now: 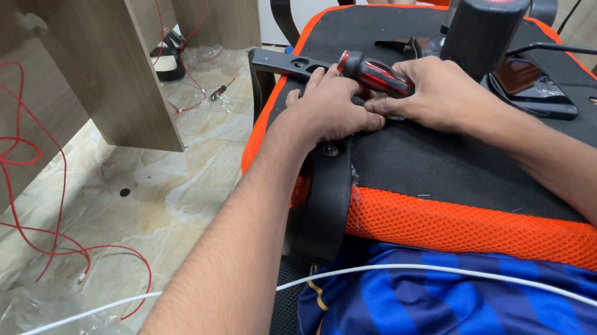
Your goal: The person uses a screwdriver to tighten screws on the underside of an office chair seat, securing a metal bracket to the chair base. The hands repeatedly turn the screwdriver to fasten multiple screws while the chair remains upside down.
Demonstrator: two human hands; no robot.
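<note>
**Both hands on upturned chair seat, centre frame**

Chair seat [477, 165], black underside with orange mesh edge, fills centre-right. Black armrest bracket [326, 196] sits at its left edge. Left hand [332, 109] lies flat, fingers spread on bracket, gripping nothing. Right hand [440, 94] grip is closed round the red-black screwdriver [375, 74], upper centre, tip hidden under the hands.

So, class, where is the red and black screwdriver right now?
Head view, upper centre: the screwdriver lies in the right hand, above the upturned chair seat, beside the left hand.
</note>
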